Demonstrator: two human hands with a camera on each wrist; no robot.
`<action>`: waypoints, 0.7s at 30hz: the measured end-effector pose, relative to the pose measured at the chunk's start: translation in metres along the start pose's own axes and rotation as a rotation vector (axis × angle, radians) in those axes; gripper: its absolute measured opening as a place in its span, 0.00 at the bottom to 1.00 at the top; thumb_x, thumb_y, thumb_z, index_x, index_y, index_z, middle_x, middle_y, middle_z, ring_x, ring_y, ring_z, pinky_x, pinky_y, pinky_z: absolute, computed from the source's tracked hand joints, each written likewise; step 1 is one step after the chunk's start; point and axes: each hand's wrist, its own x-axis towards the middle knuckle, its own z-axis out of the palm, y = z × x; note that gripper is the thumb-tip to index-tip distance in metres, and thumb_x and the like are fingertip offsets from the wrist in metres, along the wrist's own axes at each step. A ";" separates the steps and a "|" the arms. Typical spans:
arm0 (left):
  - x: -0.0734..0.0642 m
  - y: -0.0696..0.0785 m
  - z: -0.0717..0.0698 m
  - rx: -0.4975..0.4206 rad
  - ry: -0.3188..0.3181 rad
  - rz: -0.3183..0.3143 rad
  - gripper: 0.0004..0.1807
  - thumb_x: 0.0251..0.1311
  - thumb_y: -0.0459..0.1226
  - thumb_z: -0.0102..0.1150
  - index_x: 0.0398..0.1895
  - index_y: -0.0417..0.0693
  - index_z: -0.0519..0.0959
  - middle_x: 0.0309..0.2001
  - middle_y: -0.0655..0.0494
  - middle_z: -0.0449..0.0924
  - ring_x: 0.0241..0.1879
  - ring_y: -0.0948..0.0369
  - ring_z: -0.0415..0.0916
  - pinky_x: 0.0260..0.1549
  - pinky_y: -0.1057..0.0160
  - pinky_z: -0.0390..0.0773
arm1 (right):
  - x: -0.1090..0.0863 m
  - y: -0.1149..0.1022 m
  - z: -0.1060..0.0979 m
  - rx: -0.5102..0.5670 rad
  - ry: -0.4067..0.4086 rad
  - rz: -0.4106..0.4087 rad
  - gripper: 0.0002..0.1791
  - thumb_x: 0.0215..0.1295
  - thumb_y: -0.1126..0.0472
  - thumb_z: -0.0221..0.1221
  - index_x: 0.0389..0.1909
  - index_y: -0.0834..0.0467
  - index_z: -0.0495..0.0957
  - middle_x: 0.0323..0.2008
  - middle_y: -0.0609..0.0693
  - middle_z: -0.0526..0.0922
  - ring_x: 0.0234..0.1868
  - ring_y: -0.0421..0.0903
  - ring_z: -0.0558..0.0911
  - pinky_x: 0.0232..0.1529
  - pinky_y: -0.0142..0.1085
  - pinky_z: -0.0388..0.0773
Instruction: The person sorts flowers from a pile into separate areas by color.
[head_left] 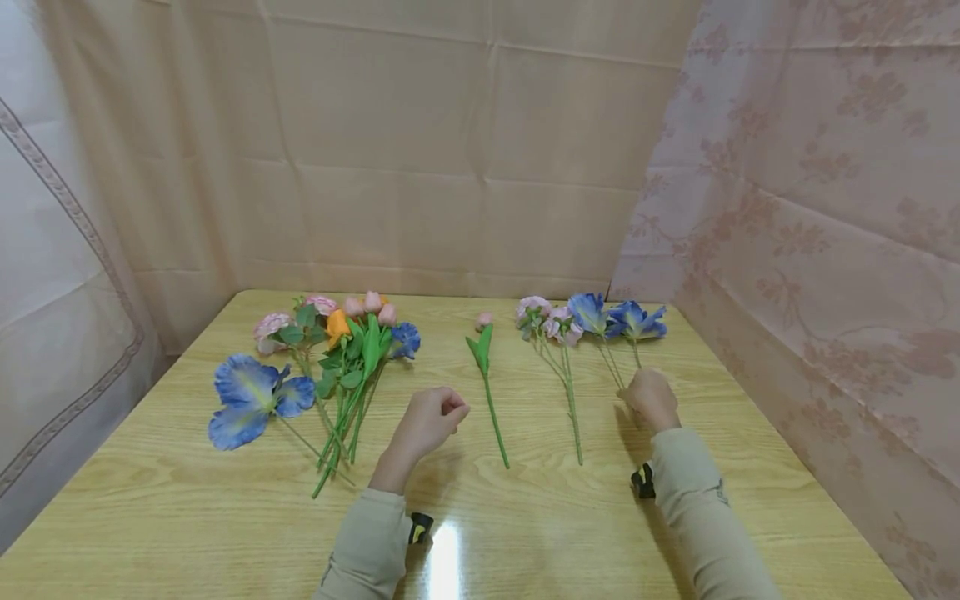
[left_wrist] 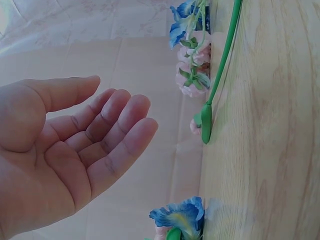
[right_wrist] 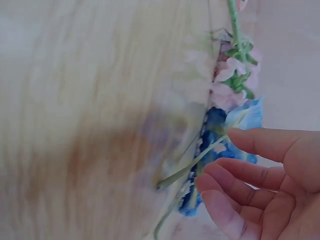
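My left hand (head_left: 429, 422) hovers over the table with relaxed fingers and holds nothing; its palm and spread thumb show in the left wrist view. It lies between a single pink tulip (head_left: 485, 367) and a mixed pile of flowers at the left. At the right, my right hand (head_left: 651, 400) is at the stems of two blue irises (head_left: 588, 312). In the right wrist view its thumb (right_wrist: 260, 142) and loosely bent fingers stand apart, with an iris stem (right_wrist: 192, 164) running close past the fingertips. Two pink-flowered stems (head_left: 572, 408) lie left of the irises.
The left pile has a large blue iris (head_left: 243, 400), pink blooms (head_left: 272, 327), an orange flower (head_left: 337, 327), several pink tulips (head_left: 372, 302) and a smaller blue flower (head_left: 406, 340). Beige cloth (head_left: 450, 150) hangs behind the wooden table (head_left: 525, 533), patterned cloth (head_left: 840, 250) at its right.
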 end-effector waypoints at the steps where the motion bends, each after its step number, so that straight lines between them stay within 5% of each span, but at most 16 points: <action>1: 0.000 0.000 0.000 0.000 -0.001 -0.001 0.05 0.59 0.32 0.54 0.30 0.38 0.77 0.22 0.53 0.73 0.20 0.63 0.71 0.19 0.66 0.71 | -0.001 -0.002 -0.001 0.008 -0.003 0.003 0.25 0.56 0.59 0.58 0.04 0.53 0.59 0.07 0.43 0.56 0.11 0.40 0.58 0.12 0.31 0.58; 7: 0.001 -0.004 -0.004 0.063 0.032 0.001 0.05 0.59 0.33 0.54 0.32 0.40 0.78 0.22 0.55 0.73 0.22 0.63 0.70 0.20 0.66 0.70 | -0.008 -0.012 -0.004 0.022 0.008 -0.028 0.24 0.57 0.58 0.58 0.07 0.53 0.58 0.10 0.43 0.55 0.14 0.40 0.55 0.14 0.30 0.54; 15: 0.002 -0.018 -0.025 0.267 0.208 -0.009 0.04 0.56 0.31 0.55 0.32 0.38 0.79 0.25 0.51 0.77 0.24 0.57 0.73 0.23 0.60 0.72 | -0.020 -0.024 -0.004 0.110 -0.011 -0.089 0.14 0.58 0.57 0.56 0.28 0.66 0.79 0.15 0.52 0.75 0.16 0.47 0.74 0.13 0.34 0.67; 21: 0.000 -0.035 -0.052 0.427 0.297 -0.159 0.06 0.57 0.28 0.52 0.31 0.32 0.79 0.26 0.43 0.77 0.25 0.51 0.75 0.23 0.56 0.74 | -0.025 -0.030 -0.002 0.153 -0.024 -0.127 0.14 0.59 0.58 0.57 0.31 0.68 0.79 0.18 0.56 0.77 0.20 0.50 0.77 0.16 0.35 0.72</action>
